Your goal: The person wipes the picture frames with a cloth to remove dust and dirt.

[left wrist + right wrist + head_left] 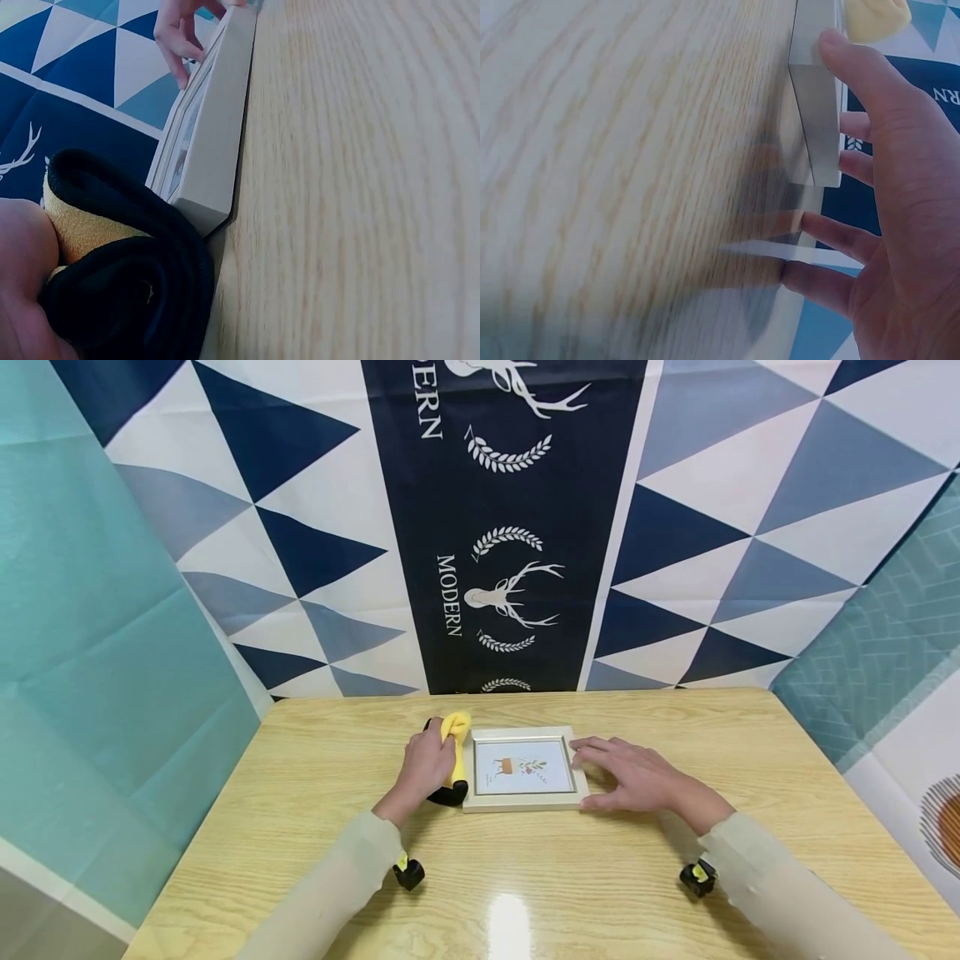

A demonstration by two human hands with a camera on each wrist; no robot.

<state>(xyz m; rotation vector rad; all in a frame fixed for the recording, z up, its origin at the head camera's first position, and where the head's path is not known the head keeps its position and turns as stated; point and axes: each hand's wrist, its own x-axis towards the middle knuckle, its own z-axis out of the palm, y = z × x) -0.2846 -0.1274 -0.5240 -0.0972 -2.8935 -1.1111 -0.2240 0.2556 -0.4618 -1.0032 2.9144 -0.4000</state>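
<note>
Geometric blue-and-white patterned fabric point(525, 510) hangs behind a pale wood-grain table point(570, 868). Lying face up on it is a cream rectangular picture frame point(523, 803) around an orange-animal print point(517, 768). The left hand point(430, 758) curls round a folded yellow-and-black cloth point(457, 760) at the frame's left end; the right hand point(626, 777), fingers loosely spread, touches its right end with thumb and fingertips.

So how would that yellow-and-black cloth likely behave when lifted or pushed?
The yellow-and-black cloth is probably floppy, as it bends into soft loops beside the left hand. It should be easy to grip rather than slippery, since its yellow side looks fuzzy. The loose folds would likely squash or unroll if pushed.
</note>
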